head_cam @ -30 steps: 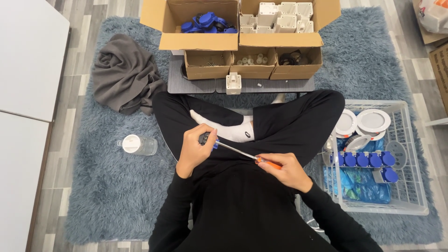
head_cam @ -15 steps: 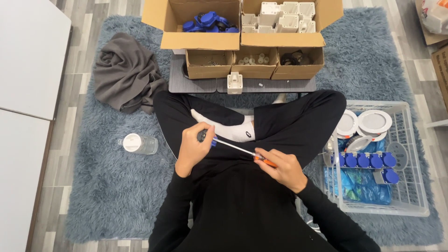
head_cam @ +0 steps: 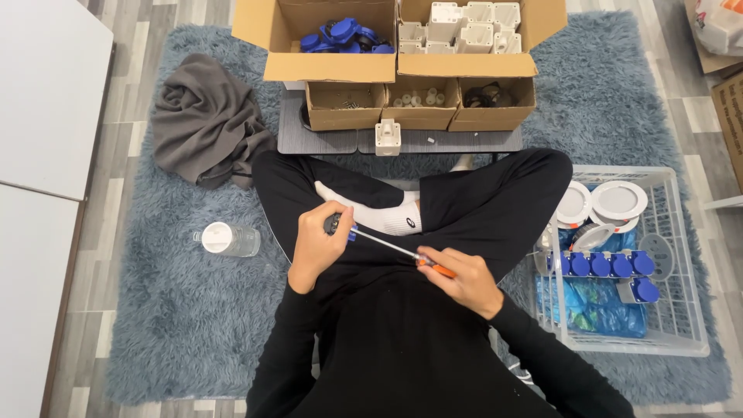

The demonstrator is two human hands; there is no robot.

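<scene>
Centrally, I am sitting cross-legged on a blue rug [head_cam: 155, 310]. My left hand [head_cam: 316, 246] is closing its grip around a small blue part [head_cam: 340, 228] over my lap, while my right hand [head_cam: 463, 279] is gripping the orange handle of a screwdriver [head_cam: 402, 254] — its shaft is slanting up into the part. A white wire basket [head_cam: 681, 310] is standing beside my right knee.

You sat cross-legged with both arms bent in over your lap, black sleeves down to the wrists. Your left hand [head_cam: 316, 241] was curled into a loose fist, thumb on top. Your right hand [head_cam: 463, 280] sat lower and nearer your body, fingers pinched together, knuckles facing up.
</scene>
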